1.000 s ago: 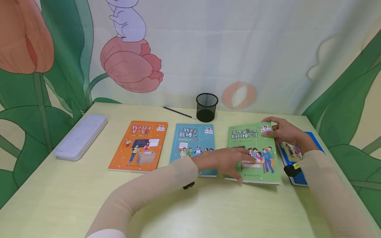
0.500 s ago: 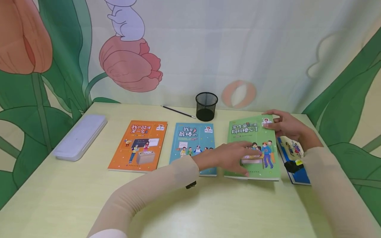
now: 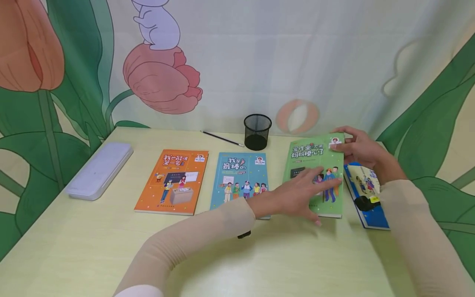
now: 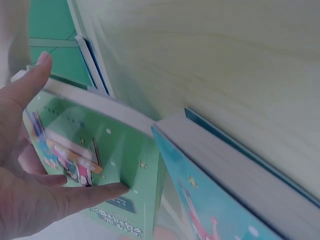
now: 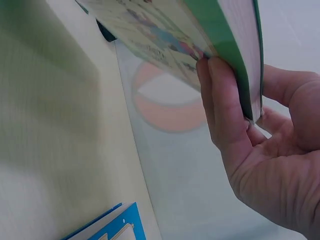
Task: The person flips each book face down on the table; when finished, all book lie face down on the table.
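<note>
In the head view a green paperback book (image 3: 307,163) is tilted up, its top edge raised. My right hand (image 3: 361,150) pinches its upper right corner, thumb on the front cover. The right wrist view shows the fingers of that hand (image 5: 280,175) against the book's back cover. Across the front cover spreads my left hand (image 3: 291,198), fingers fairly straight and apart. From the left wrist, that hand (image 4: 30,200) is in front of the green book (image 4: 117,155), one fingertip at or close to the cover. My left forearm partly covers a teal book (image 3: 237,179).
An orange book (image 3: 170,181) lies left of the teal one. A blue book (image 3: 375,216) is at the right, partly under my right wrist. Behind stand a black mesh pen cup (image 3: 257,138) and a pencil (image 3: 222,138). A white pencil case (image 3: 100,171) lies far left.
The green book has risen and moved toward the back, its top edge going up with my right hand. My left hand has shifted slightly right and up along with it.
</note>
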The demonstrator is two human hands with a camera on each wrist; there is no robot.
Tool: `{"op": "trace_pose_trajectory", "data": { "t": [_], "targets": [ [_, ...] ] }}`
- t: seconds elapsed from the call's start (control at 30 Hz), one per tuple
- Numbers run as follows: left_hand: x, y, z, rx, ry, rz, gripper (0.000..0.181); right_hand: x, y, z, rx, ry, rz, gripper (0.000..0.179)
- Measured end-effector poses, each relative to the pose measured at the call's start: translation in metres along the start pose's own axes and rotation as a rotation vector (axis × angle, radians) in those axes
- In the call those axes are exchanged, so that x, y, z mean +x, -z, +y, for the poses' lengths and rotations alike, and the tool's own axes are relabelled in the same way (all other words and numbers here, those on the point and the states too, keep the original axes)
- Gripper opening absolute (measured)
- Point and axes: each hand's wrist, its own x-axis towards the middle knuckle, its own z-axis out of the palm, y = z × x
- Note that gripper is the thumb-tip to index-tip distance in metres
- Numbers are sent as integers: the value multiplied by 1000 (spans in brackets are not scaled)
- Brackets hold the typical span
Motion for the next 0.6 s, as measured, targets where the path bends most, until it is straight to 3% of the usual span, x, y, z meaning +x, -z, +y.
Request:
{"op": "trace_pose_trajectory", "data": {
  "t": [0.37, 0.6],
  "targets": [
    [5, -6, 3, -31, 42, 61, 117, -3, -6, -7, 9, -78, 74, 48],
    [6, -6, 2, -32, -44, 120, 108, -4, -5, -8, 8, -91, 79, 51]
  ]
}}
